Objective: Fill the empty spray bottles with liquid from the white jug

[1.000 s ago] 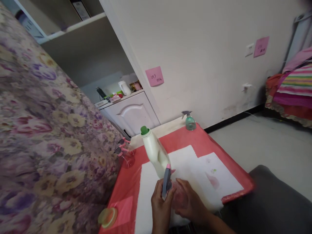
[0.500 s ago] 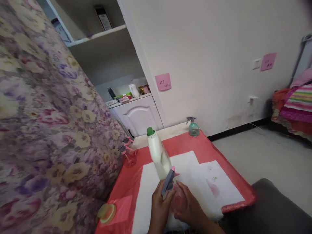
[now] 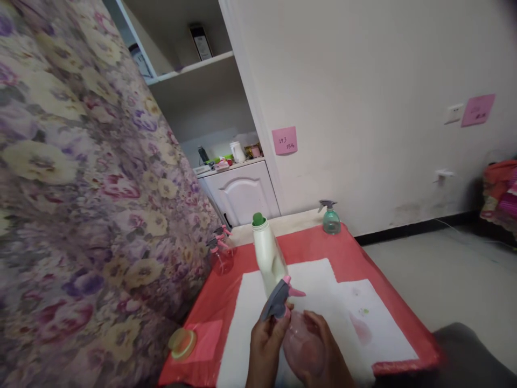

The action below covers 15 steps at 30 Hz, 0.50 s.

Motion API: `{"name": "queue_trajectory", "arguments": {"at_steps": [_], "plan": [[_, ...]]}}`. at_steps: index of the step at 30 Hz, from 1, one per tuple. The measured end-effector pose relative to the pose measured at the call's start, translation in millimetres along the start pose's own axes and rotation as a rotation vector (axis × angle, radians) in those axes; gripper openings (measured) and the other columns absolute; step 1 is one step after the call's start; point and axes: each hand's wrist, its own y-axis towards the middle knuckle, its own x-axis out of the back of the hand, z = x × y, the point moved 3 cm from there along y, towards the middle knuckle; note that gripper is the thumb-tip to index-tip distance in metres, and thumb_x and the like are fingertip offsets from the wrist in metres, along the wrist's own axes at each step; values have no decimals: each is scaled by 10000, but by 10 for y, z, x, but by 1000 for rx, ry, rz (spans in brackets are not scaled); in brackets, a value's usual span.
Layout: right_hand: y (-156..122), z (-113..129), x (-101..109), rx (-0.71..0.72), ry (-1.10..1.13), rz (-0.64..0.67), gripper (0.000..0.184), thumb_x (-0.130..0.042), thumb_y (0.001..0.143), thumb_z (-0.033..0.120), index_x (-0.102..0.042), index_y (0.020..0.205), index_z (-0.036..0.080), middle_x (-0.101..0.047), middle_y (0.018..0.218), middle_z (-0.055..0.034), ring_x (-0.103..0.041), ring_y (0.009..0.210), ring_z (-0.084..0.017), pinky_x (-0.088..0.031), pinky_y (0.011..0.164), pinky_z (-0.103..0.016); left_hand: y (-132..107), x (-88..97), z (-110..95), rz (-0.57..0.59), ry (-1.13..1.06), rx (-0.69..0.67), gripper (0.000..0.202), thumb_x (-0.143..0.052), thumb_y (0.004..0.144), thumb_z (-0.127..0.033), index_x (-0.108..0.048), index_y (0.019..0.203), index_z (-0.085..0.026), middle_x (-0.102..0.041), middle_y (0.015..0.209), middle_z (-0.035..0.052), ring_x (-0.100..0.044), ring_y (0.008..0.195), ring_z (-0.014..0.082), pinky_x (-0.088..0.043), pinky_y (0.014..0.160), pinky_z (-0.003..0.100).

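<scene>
My left hand [image 3: 264, 347] grips the grey and pink trigger head [image 3: 278, 299] of a small pink spray bottle [image 3: 302, 345]. My right hand [image 3: 325, 358] wraps around the bottle's clear pink body, low in the head view. Both are held just above white paper [image 3: 319, 280] lying on a red table [image 3: 355, 253]. A tall white bottle with a green cap [image 3: 269, 256] stands just behind my hands.
A green spray bottle [image 3: 331, 218] stands at the table's far corner. Two pink spray bottles [image 3: 221, 253] sit at the left edge by a flowered sofa [image 3: 81, 215]. A round yellow-green lid [image 3: 182, 343] lies near left. A white cabinet [image 3: 240, 191] stands behind.
The view has swung left and tilted up. My left hand has turned the trigger head so its pink nozzle now points right; the bottle sits a bit higher in my hands.
</scene>
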Motion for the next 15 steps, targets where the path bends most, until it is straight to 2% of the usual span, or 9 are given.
{"name": "queue_trajectory", "arguments": {"at_steps": [4,7,9,11,13,15], "plan": [[-76,32,98,-7,-56,-55,765,-708,617,236,-378,1305,288,-560,1203,-106,-569,1095,-378,-480,935,-496,35,3,69,-60,-114,62,448,-741,712,-530,-774,953,-153,-762,1053,147,-681,1013,310,-508,954,420],[-89,65,157,49,-85,-99,713,-714,631,261,-436,1287,282,-577,1155,-114,-583,1033,-371,-498,874,-482,33,-13,103,-83,-224,101,495,-759,700,-531,-757,1004,-140,-759,1041,156,-686,995,295,-483,979,435],[-82,52,177,48,-58,-74,680,-722,647,328,-475,1279,273,-600,1149,-120,-592,1028,-367,-509,869,-469,26,-23,94,-70,-278,127,530,-769,701,-515,-731,1071,-137,-752,1052,153,-683,1010,289,-466,996,443],[-73,15,168,-18,41,8,705,-739,630,421,-502,1276,266,-634,1133,-111,-617,1012,-356,-528,855,-443,20,-30,57,-40,-317,144,533,-785,696,-492,-722,1083,-131,-741,1070,153,-681,1010,285,-455,1003,446],[-72,-11,130,-135,238,111,708,-745,616,507,-539,1249,265,-677,1073,-88,-656,964,-337,-549,807,-418,14,-45,-7,6,-365,146,482,-796,697,-458,-731,1042,-128,-730,1071,148,-683,988,274,-450,1005,444],[-84,-2,86,-267,462,167,619,-734,654,563,-604,1178,260,-715,973,-63,-690,889,-314,-566,737,-405,3,-73,-83,63,-437,150,420,-808,696,-415,-739,1000,-134,-718,1062,136,-685,972,264,-449,1004,439]]}}
